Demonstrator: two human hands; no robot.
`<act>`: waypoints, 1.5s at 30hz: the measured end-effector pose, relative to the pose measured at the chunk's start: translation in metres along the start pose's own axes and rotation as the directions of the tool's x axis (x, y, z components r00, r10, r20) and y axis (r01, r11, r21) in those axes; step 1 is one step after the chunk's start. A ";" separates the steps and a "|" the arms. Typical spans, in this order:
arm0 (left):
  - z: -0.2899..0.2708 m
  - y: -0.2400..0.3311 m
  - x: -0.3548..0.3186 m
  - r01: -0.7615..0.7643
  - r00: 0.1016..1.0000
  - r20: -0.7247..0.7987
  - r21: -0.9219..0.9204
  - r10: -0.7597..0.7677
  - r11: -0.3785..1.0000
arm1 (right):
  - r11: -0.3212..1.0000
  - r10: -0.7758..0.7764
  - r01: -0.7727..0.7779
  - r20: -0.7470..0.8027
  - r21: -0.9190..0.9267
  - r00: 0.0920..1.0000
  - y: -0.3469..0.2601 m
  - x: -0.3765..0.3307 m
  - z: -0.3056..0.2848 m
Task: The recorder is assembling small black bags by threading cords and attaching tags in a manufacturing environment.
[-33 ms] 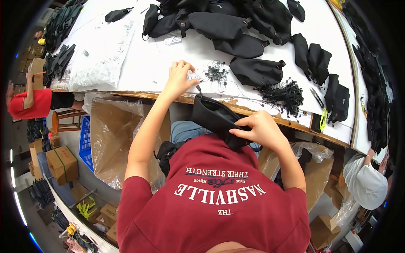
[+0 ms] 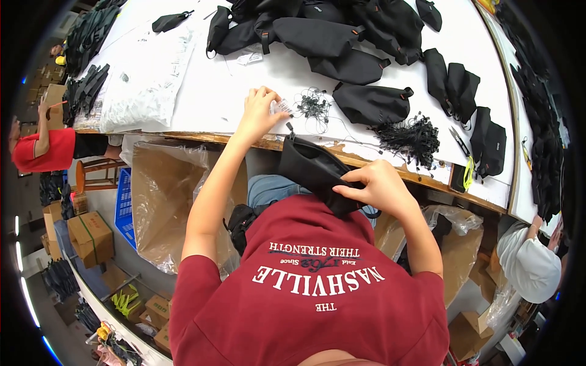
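Between the thumb and fingers of my left hand [image 2: 261, 114] is a small white printed tag [image 2: 280, 110], held just above the table's near edge. My right hand [image 2: 377, 190] pinches the rim of a black zip pouch [image 2: 308, 168], which is tilted in front of my lap with its mouth gaping. The pouch's far end, with a zip pull [image 2: 289, 127], reaches up close to the tag. Whether the tag is joined to the pull cannot be made out. Beside my left hand lies a loose tangle of thin black strings [image 2: 314, 106] with small black ends.
Several black pouches [image 2: 317, 36] are heaped at the back of the white table [image 2: 244, 78]. A bigger pile of black string fasteners [image 2: 408, 141] and snips [image 2: 458, 143] lie to the right. A clear bag of white tags [image 2: 145, 85] is at left. Open cardboard boxes [image 2: 165, 207] stand below.
Both hands keep their places almost exactly. The white tag has turned slightly, so more of its face shows, and the pouch's far end has shifted a touch to the right.
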State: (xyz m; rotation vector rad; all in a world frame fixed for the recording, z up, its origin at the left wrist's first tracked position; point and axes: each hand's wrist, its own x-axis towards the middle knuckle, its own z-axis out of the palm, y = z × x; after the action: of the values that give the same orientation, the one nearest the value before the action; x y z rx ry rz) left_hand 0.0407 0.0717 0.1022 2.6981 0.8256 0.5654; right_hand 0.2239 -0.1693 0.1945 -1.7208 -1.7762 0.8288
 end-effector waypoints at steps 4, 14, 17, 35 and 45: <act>-0.025 0.023 0.010 0.284 0.959 0.127 -0.460 -0.255 0.841 | 0.985 -0.077 0.059 -0.106 -0.164 0.991 0.002 0.002 -0.006; -0.068 0.084 -0.004 0.054 0.982 -0.090 -0.711 -0.166 0.701 | 0.919 -0.242 0.144 -0.238 -0.368 0.941 -0.010 0.023 -0.022; -0.032 0.062 -0.027 0.204 0.931 0.142 -0.966 -0.336 0.157 | 0.925 -0.284 0.181 -0.293 -0.333 0.913 -0.019 0.027 -0.020; -0.070 0.099 0.000 0.350 0.840 0.458 -0.867 -0.292 -0.354 | 0.863 0.093 0.274 -0.665 0.425 0.741 -0.014 0.032 0.000; -0.060 0.116 -0.005 0.541 0.801 0.595 -0.770 -0.072 -0.339 | 0.991 -0.110 0.131 -0.491 0.010 0.864 -0.031 0.050 -0.034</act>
State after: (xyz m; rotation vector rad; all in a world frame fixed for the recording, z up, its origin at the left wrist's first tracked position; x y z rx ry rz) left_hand 0.0659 -0.0166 0.1955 0.7594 0.5086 0.3095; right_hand 0.2254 -0.1170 0.2374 -1.5928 -1.4832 0.3274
